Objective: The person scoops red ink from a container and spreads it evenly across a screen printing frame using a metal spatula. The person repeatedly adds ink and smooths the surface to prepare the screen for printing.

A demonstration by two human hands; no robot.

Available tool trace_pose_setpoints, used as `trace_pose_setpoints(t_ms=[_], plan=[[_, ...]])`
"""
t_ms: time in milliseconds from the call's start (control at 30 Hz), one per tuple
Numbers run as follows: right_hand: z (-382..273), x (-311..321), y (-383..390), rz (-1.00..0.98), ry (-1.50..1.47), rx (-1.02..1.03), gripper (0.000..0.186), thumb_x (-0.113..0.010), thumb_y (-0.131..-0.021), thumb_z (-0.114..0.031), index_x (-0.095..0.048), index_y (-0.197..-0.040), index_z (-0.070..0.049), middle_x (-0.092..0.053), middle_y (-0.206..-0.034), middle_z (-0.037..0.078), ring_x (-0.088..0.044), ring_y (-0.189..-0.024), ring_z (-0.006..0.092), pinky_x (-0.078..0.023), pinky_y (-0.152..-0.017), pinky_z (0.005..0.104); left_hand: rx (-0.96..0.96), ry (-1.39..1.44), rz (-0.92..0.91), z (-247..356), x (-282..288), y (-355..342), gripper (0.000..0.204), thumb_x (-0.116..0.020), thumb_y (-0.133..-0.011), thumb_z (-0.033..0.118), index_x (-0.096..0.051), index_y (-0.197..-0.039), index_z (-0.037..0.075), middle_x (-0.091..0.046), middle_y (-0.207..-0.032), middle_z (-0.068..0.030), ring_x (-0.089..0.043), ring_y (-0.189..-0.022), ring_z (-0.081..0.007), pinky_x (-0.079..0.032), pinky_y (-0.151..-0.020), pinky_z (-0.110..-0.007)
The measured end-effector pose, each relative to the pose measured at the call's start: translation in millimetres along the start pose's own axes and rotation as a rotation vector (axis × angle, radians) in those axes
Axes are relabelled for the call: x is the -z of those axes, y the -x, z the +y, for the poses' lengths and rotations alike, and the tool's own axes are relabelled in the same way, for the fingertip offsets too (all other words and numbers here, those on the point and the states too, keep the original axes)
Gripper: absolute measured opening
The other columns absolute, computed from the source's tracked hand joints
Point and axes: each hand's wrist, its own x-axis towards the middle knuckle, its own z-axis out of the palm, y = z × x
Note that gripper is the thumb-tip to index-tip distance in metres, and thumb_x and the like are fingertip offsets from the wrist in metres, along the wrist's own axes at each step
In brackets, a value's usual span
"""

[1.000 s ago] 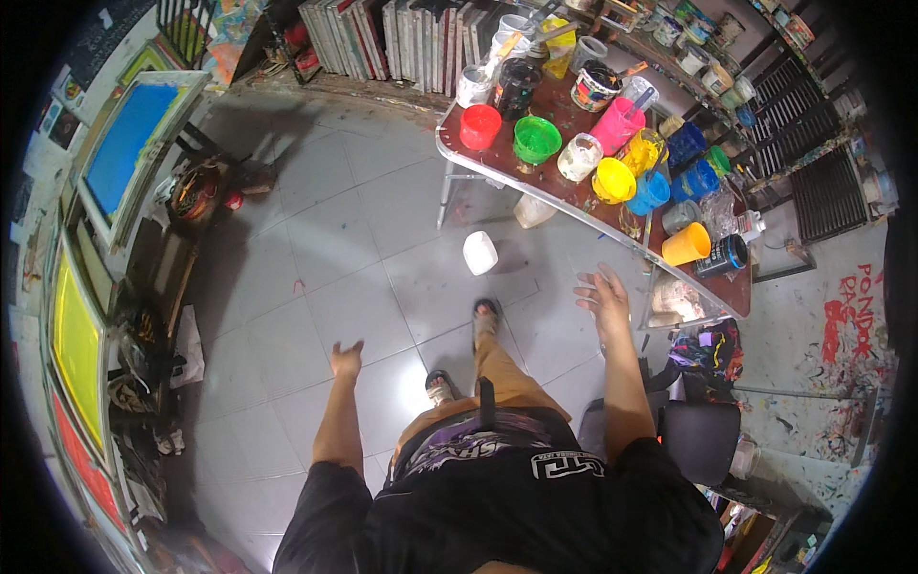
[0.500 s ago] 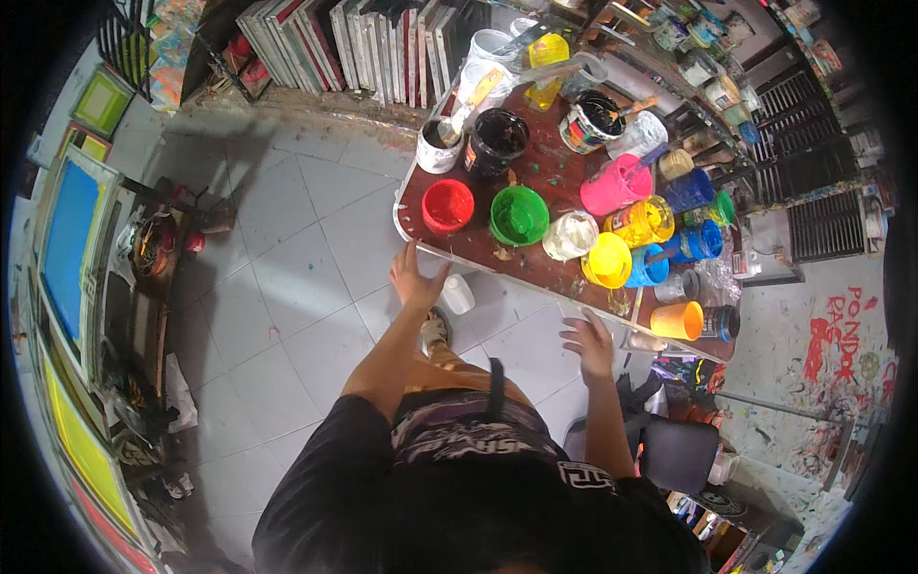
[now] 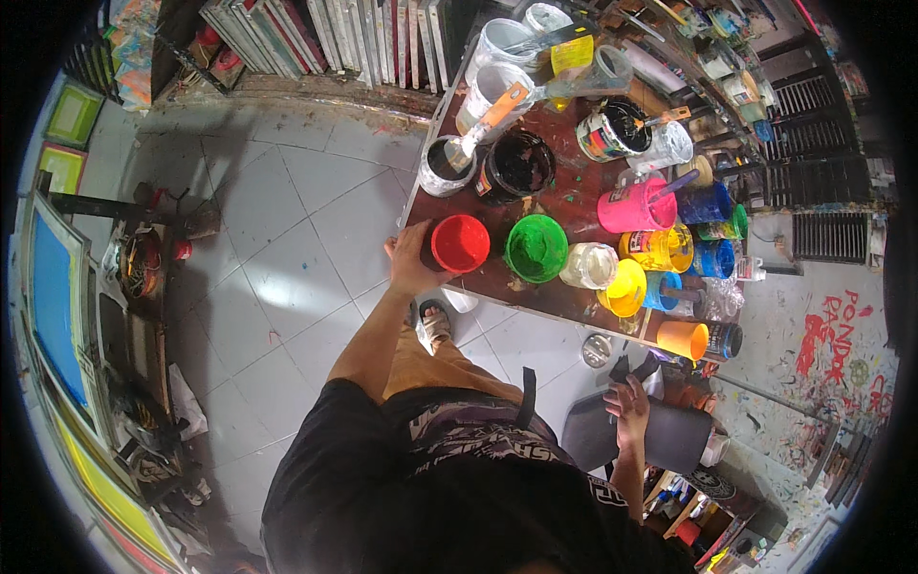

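Observation:
My left hand (image 3: 413,264) is open at the front left corner of the brown table (image 3: 550,301), its thumb and fingers spread beside the red pot (image 3: 461,244); whether it touches the pot is unclear. Right of that pot stand a green pot (image 3: 535,247), a white tub (image 3: 586,266) and a yellow pot (image 3: 623,287). Behind the red pot are a black bucket (image 3: 521,167) and a white container (image 3: 445,174) with a wooden-handled tool across it. My right hand (image 3: 628,407) is open with curved fingers, holding nothing, above the black chair seat (image 3: 593,430).
Upright frames (image 3: 344,38) fill a shelf at the back. Coloured screens (image 3: 59,287) and a wooden rack (image 3: 143,287) line the left side. Paint-stained shelves (image 3: 727,96) with jars stand behind the table at right. My sandalled foot (image 3: 435,323) is on the tiled floor (image 3: 268,230).
My left hand has moved up to the table corner by the red pot. My right hand has lowered toward the chair. The table appears larger and farther left as I have moved closer.

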Motion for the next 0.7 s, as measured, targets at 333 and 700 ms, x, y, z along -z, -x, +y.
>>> trace_pose_setpoints(t_ms=[333,700], plan=[[-7.8,-27.2,-9.3,-0.133,0.112,-0.057,0.054,-0.061,-0.089,-0.028,-0.043,-0.132,-0.001,-0.065,-0.106,0.011,-0.066,-0.081,0.0206,-0.052,-0.069,0.0307,-0.050,0.054,-0.062,11.2,11.4,-18.3,0.095,-0.087,-0.039,0.044,-0.053,-0.123,0.016,-0.059,-0.115,-0.0016,-0.048,-0.112,-0.0221,-0.024,-0.096,-0.045],[-6.0,-20.7,-32.2,-0.202,0.245,0.007,0.046,-0.059,-0.090,-0.021,-0.046,-0.130,-0.002,-0.067,-0.103,0.008,-0.066,-0.080,0.0187,-0.051,-0.070,0.0289,-0.091,0.013,-0.095,2.9,13.2,-16.2,0.098,-0.086,-0.040,0.046,-0.052,-0.127,0.018,-0.060,-0.115,-0.0004,-0.045,-0.113,-0.0240,-0.021,-0.101,-0.051]])
